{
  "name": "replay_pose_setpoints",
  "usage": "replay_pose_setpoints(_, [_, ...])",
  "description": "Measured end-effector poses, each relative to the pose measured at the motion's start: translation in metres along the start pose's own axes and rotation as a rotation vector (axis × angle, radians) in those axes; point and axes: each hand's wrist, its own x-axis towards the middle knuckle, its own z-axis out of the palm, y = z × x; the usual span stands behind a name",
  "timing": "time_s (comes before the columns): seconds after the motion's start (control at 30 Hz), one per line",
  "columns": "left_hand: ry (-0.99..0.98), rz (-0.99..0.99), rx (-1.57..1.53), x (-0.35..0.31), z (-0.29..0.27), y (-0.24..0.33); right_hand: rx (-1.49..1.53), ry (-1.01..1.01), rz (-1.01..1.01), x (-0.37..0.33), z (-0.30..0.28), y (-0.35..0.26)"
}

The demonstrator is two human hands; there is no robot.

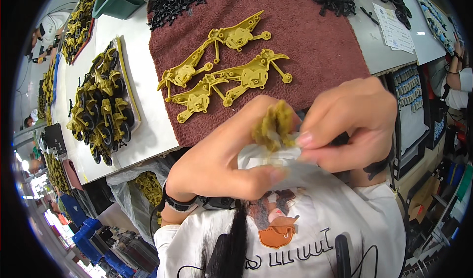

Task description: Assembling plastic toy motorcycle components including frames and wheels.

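Yellow moulded plastic piece (272, 126), pretty blurry btw, is up between your hands in front of your white printed shirt (320, 216). Your left hand (221, 157) curls around it, thumb lower down; can't tell if it's gripping. Your right hand (352, 122) has its fingertips nearly together at the edge, grip unclear too. Yellow plastic frames (250, 76) lie on the maroon towel (318, 41) covering your white tabletop (144, 130).

Teal bin (114, 8) at upper left, printed paper sheets (394, 30) upper right
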Motion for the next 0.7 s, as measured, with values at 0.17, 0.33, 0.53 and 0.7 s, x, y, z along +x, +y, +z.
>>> replay_pose_setpoints(0.17, [-0.008,0.310,-0.054,-0.019,-0.047,0.014,0.095,0.554,0.332,-0.028,-0.055,-0.013])
replay_pose_setpoints(0.33, [0.172,0.535,-0.175,-0.007,-0.047,0.012,-0.167,0.639,0.540,-0.013,-0.063,0.048])
replay_pose_setpoints(0.53, [0.286,0.578,-0.027,0.021,-0.029,0.005,-1.051,0.301,0.578,-0.005,-0.044,0.039])
replay_pose_setpoints(0.7, [0.287,0.453,0.053,0.042,-0.006,-0.004,0.077,0.320,0.601,-0.004,-0.010,0.018])
